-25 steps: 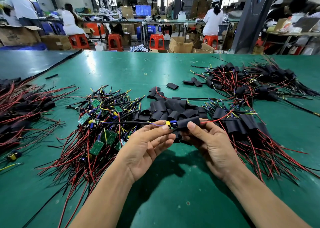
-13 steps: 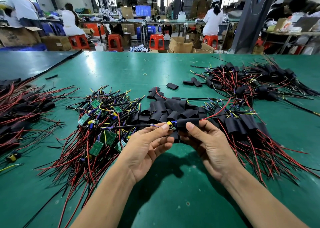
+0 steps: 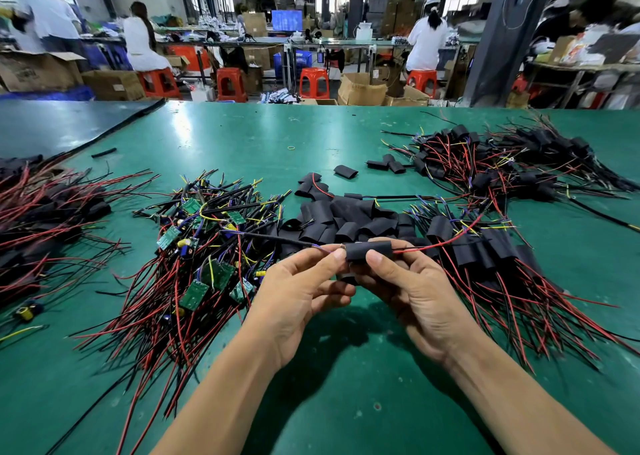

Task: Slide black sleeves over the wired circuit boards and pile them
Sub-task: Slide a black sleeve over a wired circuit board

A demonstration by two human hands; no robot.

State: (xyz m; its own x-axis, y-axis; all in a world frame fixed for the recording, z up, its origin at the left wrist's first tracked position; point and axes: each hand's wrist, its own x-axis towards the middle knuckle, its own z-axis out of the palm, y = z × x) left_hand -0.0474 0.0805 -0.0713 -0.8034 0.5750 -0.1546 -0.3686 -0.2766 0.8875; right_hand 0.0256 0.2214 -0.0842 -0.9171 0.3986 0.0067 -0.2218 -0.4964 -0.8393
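My right hand (image 3: 412, 288) pinches a black sleeve (image 3: 369, 249) that now covers nearly all of a wired circuit board; only a small tip shows at the sleeve's left end. My left hand (image 3: 301, 288) pinches the board's left end and its thin black lead, which runs off to the left. Red wire leaves the sleeve on the right. Bare green boards with red and black wires lie heaped at the left (image 3: 207, 264). Empty black sleeves (image 3: 343, 219) are piled just behind my hands. Sleeved boards lie in a pile at the right (image 3: 485, 257).
A second heap of sleeved boards (image 3: 502, 167) sits at the far right, and another (image 3: 41, 219) at the left edge. The green table (image 3: 329, 385) runs to a far edge, beyond which people sit on red stools among cardboard boxes.
The sleeve has slid further left over the board; the yellow and blue parts seen earlier are now hidden inside it. Both hands stayed in about the same place.
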